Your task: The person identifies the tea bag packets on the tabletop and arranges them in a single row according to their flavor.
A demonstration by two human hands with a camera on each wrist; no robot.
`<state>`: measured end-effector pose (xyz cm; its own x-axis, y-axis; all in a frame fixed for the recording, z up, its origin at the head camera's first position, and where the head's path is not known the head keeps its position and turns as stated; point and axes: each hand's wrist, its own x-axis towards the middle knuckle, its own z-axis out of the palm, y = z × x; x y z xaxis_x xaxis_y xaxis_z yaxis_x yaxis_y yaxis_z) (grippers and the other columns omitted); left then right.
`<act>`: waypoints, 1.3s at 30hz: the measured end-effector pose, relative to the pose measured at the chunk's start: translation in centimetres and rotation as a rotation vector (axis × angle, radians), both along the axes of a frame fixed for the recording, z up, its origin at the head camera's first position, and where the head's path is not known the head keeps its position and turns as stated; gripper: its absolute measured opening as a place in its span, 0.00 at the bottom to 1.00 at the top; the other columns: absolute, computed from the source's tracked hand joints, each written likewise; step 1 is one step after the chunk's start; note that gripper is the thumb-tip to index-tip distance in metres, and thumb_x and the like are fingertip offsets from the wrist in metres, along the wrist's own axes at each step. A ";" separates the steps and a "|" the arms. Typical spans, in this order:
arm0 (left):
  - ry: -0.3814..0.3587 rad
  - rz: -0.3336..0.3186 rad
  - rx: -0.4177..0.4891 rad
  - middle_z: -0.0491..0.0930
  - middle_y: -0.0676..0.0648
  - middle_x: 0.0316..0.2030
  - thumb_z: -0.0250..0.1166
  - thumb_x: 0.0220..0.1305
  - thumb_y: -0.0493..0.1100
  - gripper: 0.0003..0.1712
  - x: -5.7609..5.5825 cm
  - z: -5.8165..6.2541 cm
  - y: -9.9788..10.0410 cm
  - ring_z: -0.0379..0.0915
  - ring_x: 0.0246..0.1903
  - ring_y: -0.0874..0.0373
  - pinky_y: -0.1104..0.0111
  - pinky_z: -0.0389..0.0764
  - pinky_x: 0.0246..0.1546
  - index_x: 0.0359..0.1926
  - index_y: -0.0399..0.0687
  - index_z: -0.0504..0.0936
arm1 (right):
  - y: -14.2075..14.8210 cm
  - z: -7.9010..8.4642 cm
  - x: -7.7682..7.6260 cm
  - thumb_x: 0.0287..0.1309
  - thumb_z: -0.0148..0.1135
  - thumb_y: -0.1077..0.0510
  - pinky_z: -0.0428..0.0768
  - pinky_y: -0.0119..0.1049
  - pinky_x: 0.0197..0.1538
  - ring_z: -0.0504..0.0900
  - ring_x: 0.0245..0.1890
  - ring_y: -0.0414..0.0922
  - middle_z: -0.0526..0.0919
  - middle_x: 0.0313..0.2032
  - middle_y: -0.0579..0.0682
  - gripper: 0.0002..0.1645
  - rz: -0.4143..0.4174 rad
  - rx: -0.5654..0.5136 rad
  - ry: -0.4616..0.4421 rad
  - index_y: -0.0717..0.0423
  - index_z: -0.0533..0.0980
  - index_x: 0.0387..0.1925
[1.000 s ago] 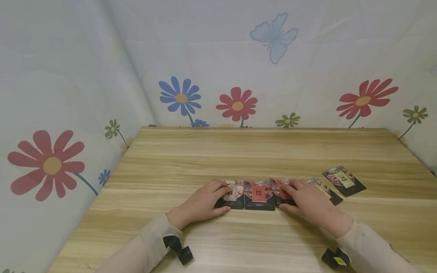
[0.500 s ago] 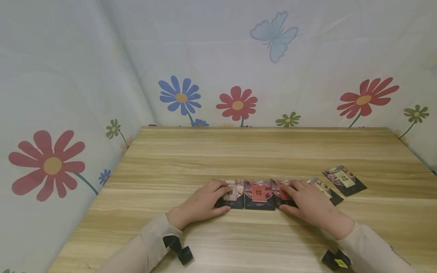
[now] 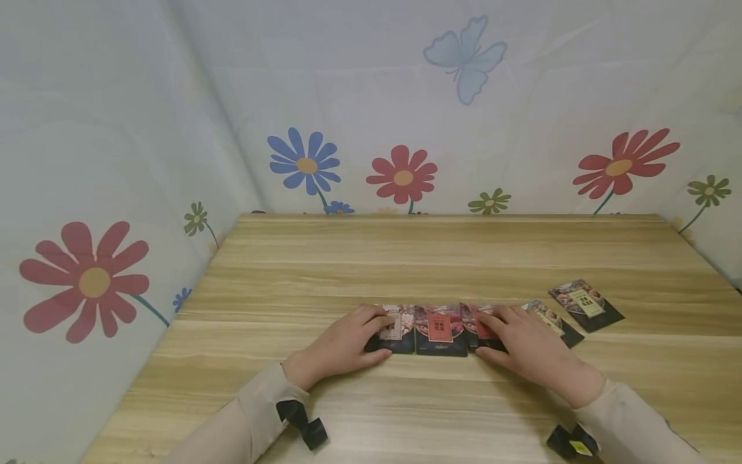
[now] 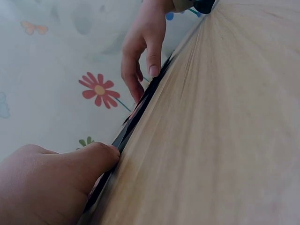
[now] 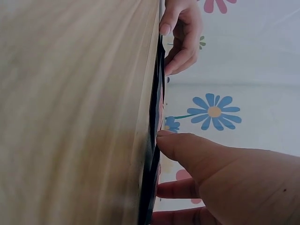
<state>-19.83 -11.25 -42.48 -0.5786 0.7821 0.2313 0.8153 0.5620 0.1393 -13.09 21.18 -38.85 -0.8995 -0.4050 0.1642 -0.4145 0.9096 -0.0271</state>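
Flat dark printed packets lie in a row on the wooden table. My left hand (image 3: 344,341) rests on the leftmost packet (image 3: 404,332), which has a pale label; its fingertips are on top and its thumb at the near edge. Beside it lies a red-labelled packet (image 3: 441,330), touched by neither hand. My right hand (image 3: 530,348) rests its fingertips on another red-labelled packet (image 3: 471,325), largely covering it, with the thumb (image 5: 176,143) on its near side. Under and beyond that hand, a tilted yellow-labelled packet (image 3: 569,333) is partly hidden.
One more yellow-labelled packet (image 3: 587,305) lies apart at the right, tilted. The wooden table (image 3: 406,258) meets a flower-printed cloth (image 3: 348,77) at its back edge. Black straps (image 3: 301,422) hang from both wrists.
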 end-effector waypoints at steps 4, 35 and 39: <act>0.000 0.002 -0.002 0.74 0.47 0.57 0.61 0.62 0.60 0.32 0.0 0.0 0.0 0.69 0.59 0.54 0.62 0.73 0.62 0.62 0.47 0.73 | 0.1 0.0 0.0 0.55 0.64 0.39 0.77 0.57 0.52 0.77 0.50 0.54 0.79 0.47 0.54 0.34 0.006 0.000 0.006 0.54 0.76 0.58; 0.011 -0.010 0.011 0.74 0.46 0.55 0.63 0.62 0.58 0.32 0.0 0.2 0.1 0.70 0.58 0.53 0.62 0.74 0.62 0.61 0.46 0.74 | 6.6 2.1 -1.2 0.57 0.66 0.48 0.78 0.58 0.53 0.78 0.54 0.60 0.79 0.54 0.60 0.28 0.001 -0.166 -0.144 0.56 0.76 0.56; 0.019 -0.015 0.029 0.74 0.46 0.55 0.64 0.61 0.57 0.32 0.1 0.1 0.1 0.70 0.57 0.53 0.61 0.74 0.61 0.61 0.46 0.74 | 7.5 2.4 -1.3 0.55 0.68 0.50 0.77 0.59 0.53 0.76 0.56 0.63 0.77 0.57 0.63 0.30 0.017 -0.181 -0.226 0.58 0.75 0.58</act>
